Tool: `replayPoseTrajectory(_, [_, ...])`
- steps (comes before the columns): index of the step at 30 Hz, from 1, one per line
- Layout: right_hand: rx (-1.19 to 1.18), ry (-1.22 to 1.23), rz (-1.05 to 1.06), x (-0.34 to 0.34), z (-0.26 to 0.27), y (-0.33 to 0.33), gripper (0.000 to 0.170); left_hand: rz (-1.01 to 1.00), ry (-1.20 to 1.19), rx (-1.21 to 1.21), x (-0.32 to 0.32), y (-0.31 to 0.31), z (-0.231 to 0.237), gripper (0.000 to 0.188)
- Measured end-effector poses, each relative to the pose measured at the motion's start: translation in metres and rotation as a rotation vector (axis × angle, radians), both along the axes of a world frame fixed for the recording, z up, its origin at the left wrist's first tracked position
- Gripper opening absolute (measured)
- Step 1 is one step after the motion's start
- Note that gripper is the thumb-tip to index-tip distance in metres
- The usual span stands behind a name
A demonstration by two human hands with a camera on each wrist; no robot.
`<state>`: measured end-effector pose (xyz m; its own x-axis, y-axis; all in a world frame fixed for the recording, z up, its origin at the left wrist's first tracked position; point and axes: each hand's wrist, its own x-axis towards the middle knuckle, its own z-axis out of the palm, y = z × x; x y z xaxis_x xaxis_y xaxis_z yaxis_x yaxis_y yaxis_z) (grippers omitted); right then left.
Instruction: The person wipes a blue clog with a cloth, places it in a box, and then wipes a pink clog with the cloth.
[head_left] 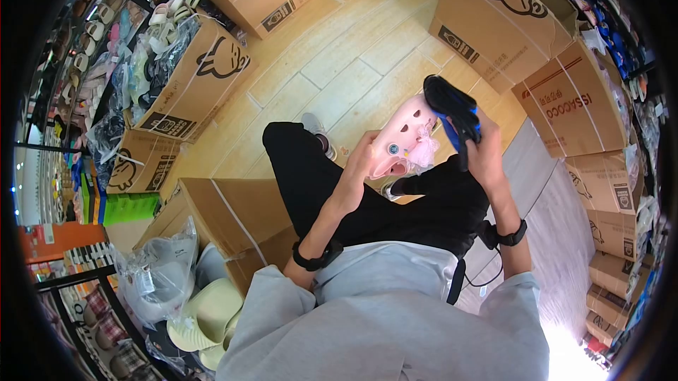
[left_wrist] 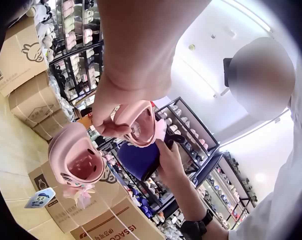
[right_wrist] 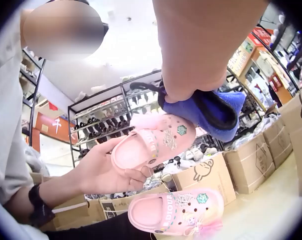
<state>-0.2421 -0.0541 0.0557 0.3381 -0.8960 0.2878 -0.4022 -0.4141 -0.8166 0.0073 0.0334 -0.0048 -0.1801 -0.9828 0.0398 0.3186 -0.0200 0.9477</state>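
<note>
My left hand [head_left: 359,163] grips a pink clog [head_left: 400,130] by its heel end; it has round holes, charms and a pink bow. A second pink clog [right_wrist: 173,212] hangs below the first in the right wrist view. A small printed tag [left_wrist: 40,198] dangles beside that lower clog in the left wrist view. My right hand [head_left: 484,156] holds a blue-and-black, mitt-like item [right_wrist: 211,114] with a dark-lined opening and a black strap. In the head view its black side overlaps the clog's toe.
Cardboard boxes [head_left: 487,24] stand ahead and along the right. On the left, another box [head_left: 194,81] holds plastic-wrapped goods. An open carton [head_left: 236,215] sits by my left leg, near bagged goods [head_left: 159,268]. Racks of shoes [head_left: 85,35] line the sides.
</note>
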Motion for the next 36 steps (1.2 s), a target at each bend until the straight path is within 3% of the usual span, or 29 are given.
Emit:
replayPoseTrajectory(3, [0.034,-0.109,-0.133,0.005,-0.024,0.008,0.048,0.020,0.198,0.148,-0.005,0.004,0.000,0.064])
replayPoseTrajectory(4, [0.010,-0.129,-0.136,0.007,-0.030,0.011,0.033,0.036,0.263,0.208,-0.006,0.004,0.000,0.066])
replayPoseTrajectory(7, [0.052,-0.287,-0.103,0.008,-0.051,0.017,0.038,0.026,0.424,0.316,-0.005,0.004,-0.001,0.071])
replayPoseTrajectory(8, [0.074,-0.308,-0.104,0.008,-0.053,0.020,0.051,0.011,0.469,0.336,-0.004,0.004,-0.001,0.072])
replayPoseTrajectory(12, [-0.300,-0.046,-0.007,0.007,-0.029,0.024,0.057,-0.078,0.658,0.365,0.001,0.001,-0.009,0.071])
replayPoseTrajectory(16, [-0.597,0.142,0.243,0.002,-0.023,0.023,0.058,-0.113,0.804,0.363,0.001,-0.002,-0.011,0.068])
replayPoseTrajectory(20, [-0.651,0.201,0.172,-0.003,-0.020,0.017,0.059,-0.051,0.747,0.388,-0.001,-0.002,-0.001,0.068])
replayPoseTrajectory(24, [-0.313,0.078,-0.118,-0.001,-0.019,0.012,0.063,-0.027,0.678,0.399,-0.004,0.000,0.004,0.069])
replayPoseTrajectory(27, [-0.263,-0.005,-0.097,0.002,-0.018,0.011,0.062,-0.057,0.599,0.381,-0.007,0.004,0.001,0.070])
replayPoseTrajectory(36, [-0.397,0.109,0.029,0.007,-0.005,0.025,0.058,-0.052,0.590,0.270,-0.011,0.004,-0.011,0.071])
